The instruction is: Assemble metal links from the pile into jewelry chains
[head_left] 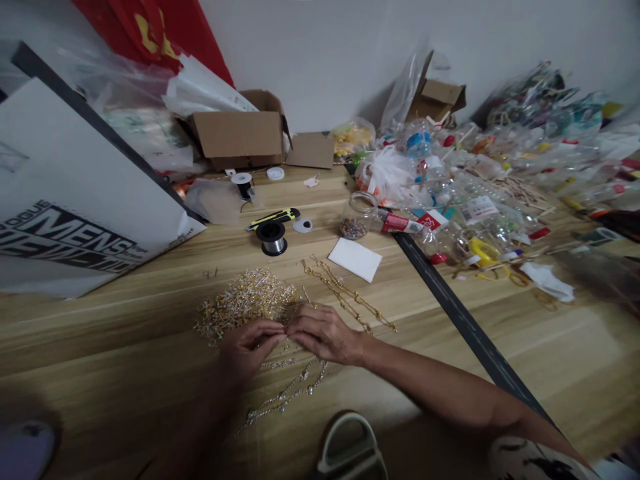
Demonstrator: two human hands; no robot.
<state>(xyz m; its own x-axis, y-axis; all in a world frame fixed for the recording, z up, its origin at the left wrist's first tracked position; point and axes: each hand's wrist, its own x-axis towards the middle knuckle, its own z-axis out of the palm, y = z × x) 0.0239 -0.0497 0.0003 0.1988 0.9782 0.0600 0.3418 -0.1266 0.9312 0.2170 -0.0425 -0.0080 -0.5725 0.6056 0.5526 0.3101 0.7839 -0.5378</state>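
My left hand [249, 347] and my right hand [323, 331] meet fingertip to fingertip low over a wooden floor [125, 347], both pinched on a small beaded piece too small to make out. Just beyond them lies a heap of small gold and silver beads and links [247, 300]. A silvery beaded chain [285, 393] trails from under my hands toward me. Several gold chains [345, 293] lie stretched out to the right of the heap.
A black wire spool [271, 238], a yellow-black utility knife [275, 217], a white card [355, 259] and a glass jar of beads [356, 217] lie beyond. A large white sign board [75, 200] leans at left. Cardboard boxes [240, 137] and plastic clutter [475, 193] fill the back and right.
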